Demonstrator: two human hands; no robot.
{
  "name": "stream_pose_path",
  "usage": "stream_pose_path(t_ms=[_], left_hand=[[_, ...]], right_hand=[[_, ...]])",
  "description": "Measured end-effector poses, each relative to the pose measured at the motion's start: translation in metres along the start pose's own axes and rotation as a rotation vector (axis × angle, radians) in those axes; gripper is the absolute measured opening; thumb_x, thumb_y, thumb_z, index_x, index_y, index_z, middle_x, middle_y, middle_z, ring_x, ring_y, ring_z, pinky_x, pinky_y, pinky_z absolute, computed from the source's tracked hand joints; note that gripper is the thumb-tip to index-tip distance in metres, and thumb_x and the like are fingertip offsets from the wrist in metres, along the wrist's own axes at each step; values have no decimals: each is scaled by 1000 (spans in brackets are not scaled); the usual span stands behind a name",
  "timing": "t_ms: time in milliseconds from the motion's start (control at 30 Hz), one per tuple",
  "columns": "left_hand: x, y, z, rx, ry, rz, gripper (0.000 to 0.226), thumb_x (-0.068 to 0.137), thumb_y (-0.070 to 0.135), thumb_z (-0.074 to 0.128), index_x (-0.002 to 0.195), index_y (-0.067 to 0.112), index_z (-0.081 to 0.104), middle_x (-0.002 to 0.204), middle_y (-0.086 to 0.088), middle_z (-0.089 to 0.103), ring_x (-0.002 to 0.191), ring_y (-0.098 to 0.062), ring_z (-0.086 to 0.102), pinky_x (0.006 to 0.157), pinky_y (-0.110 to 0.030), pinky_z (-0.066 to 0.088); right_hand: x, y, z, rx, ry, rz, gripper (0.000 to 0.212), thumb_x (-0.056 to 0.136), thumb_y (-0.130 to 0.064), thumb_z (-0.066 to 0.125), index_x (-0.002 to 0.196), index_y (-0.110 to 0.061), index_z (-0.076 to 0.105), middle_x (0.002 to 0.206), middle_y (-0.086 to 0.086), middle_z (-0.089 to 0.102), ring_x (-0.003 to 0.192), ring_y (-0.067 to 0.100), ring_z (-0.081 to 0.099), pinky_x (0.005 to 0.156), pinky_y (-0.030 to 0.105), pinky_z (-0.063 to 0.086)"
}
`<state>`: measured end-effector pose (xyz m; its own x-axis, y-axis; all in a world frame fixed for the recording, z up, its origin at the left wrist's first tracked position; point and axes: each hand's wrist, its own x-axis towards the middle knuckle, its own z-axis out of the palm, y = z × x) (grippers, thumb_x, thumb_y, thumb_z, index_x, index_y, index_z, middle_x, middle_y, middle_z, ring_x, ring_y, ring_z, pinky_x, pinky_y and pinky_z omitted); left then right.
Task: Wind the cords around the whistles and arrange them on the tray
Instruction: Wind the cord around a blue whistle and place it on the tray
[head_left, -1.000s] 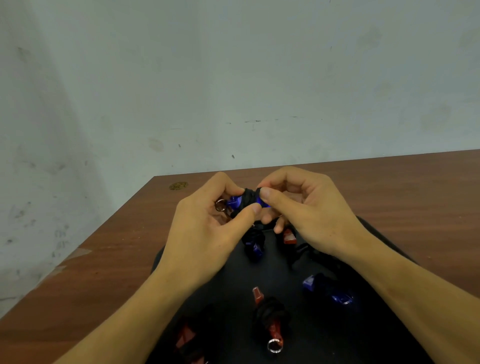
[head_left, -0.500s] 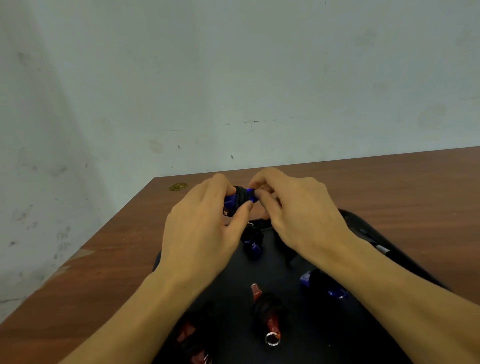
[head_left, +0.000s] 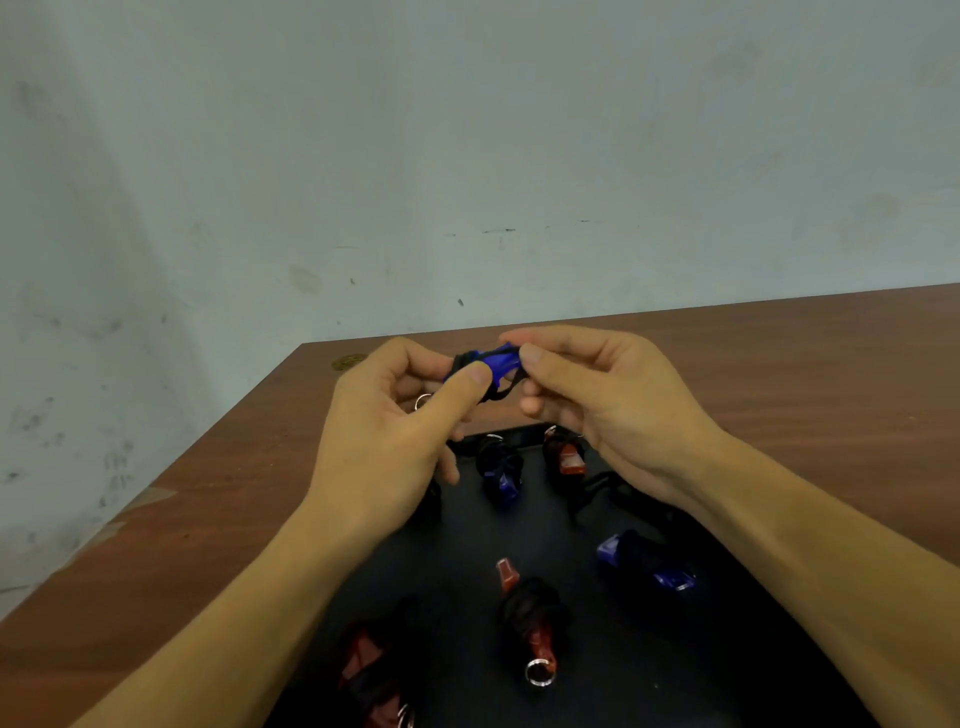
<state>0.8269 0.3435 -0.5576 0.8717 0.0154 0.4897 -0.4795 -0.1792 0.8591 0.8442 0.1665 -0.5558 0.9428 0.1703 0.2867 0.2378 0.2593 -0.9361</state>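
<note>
I hold a blue whistle (head_left: 497, 364) in the air above the far end of the black tray (head_left: 462, 540). My left hand (head_left: 389, 431) pinches its body between thumb and fingers, and a metal ring shows below. My right hand (head_left: 597, 410) pinches the black cord (head_left: 501, 396) at the whistle's right end, where a loose loop hangs. On the tray lie several cord-wound whistles: a blue one (head_left: 501, 467), a red one (head_left: 569, 457), another blue one (head_left: 644, 566), a red one with a ring (head_left: 530, 618) and a red one at the near left (head_left: 371, 670).
The tray lies on a brown wooden table (head_left: 779, 374) set against a pale wall. The table's left edge runs diagonally toward me. A small round brass fitting (head_left: 349, 361) sits near the far left corner. Loose black cord (head_left: 602, 488) lies on the tray under my right wrist.
Both hands have spread slightly apart, so more of the blue whistle shows. A loop of cord now hangs loose below it.
</note>
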Motion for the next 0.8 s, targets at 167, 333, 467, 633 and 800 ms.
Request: stream_pose_path(t_ms=[167,333,467,633,800], left_hand=[[-3,2,2,-254,-127,-79,28,77,26,68,85,-1,61,65,-11,62,55,-18,55,40,-26,44],[-3,-1,1,-293,-205,-126,21,84,20,73,83,2,63,67,-12,62,56,-16,56,42,-27,45],[-3,-1,1,-335,-241,-134,19,83,22,65,79,4,62,66,-12,60,55,-17,55,43,-27,45],[-4,1,2,-412,-290,-124,20,86,22,61,78,4,61,67,-13,59,56,-18,55,45,-26,46],[-3,2,0,-537,-351,-177,33,90,24,56,103,-6,64,77,-15,61,64,-18,57,49,-26,49]], right_hand=[[-1,-2,-2,110,-48,55,24,79,-20,69,99,-9,76,82,5,70,71,8,60,57,18,53],[-2,-1,-2,29,-66,61,15,94,-20,60,96,-14,73,93,5,72,86,14,58,56,19,48],[-4,-2,-1,173,-155,195,20,100,-18,52,104,-5,67,84,4,69,69,8,59,52,18,46],[-4,0,-1,115,-179,224,18,99,-16,53,101,-6,68,76,4,60,64,7,58,48,17,46],[-4,2,2,7,-73,53,20,79,-30,70,93,-16,71,73,0,62,64,9,55,48,19,40]])
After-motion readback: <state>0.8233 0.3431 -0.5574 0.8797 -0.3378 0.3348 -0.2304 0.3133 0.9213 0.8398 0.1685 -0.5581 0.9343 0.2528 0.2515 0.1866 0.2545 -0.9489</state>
